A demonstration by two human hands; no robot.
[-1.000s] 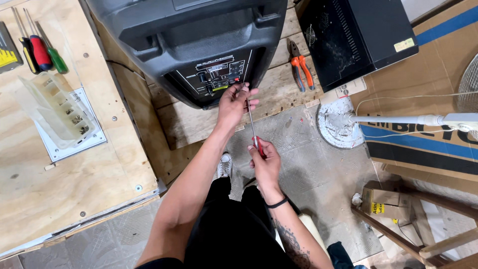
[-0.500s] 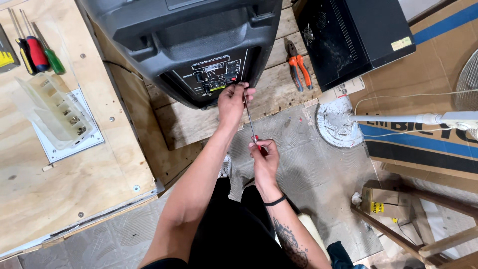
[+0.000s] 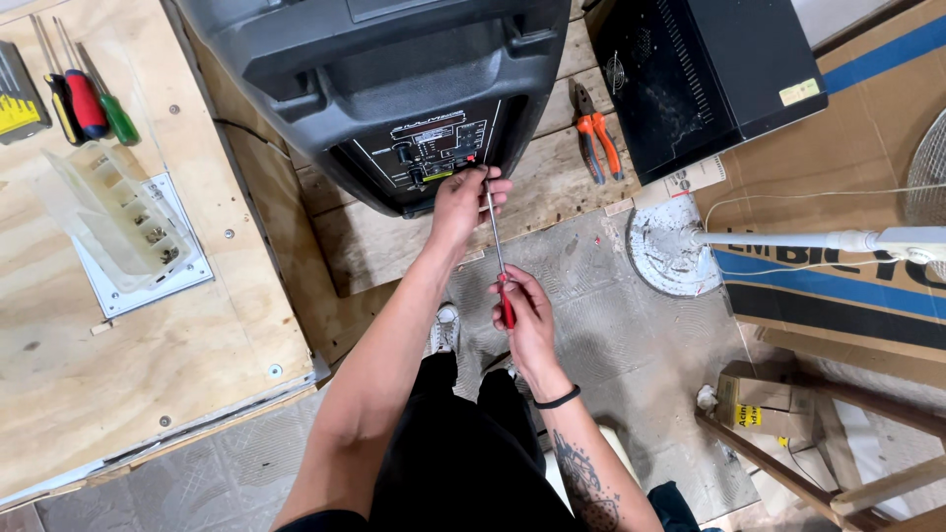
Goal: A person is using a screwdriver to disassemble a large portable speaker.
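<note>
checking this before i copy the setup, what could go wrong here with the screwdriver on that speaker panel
1. The screwdriver has a long thin shaft, and the right hand grips only the red handle far from the tip; it may slip off the screw and scratch the control panel.
2. The left hand steadies the shaft right at the tip, so a slip could jab its fingers.
3. The speaker lies near the pallet edge; pushing could shift it.

Speaker (image 3: 394,89) on bench, pliers (image 3: 596,143) right of it, screwdrivers (image 3: 84,99) far left
</note>
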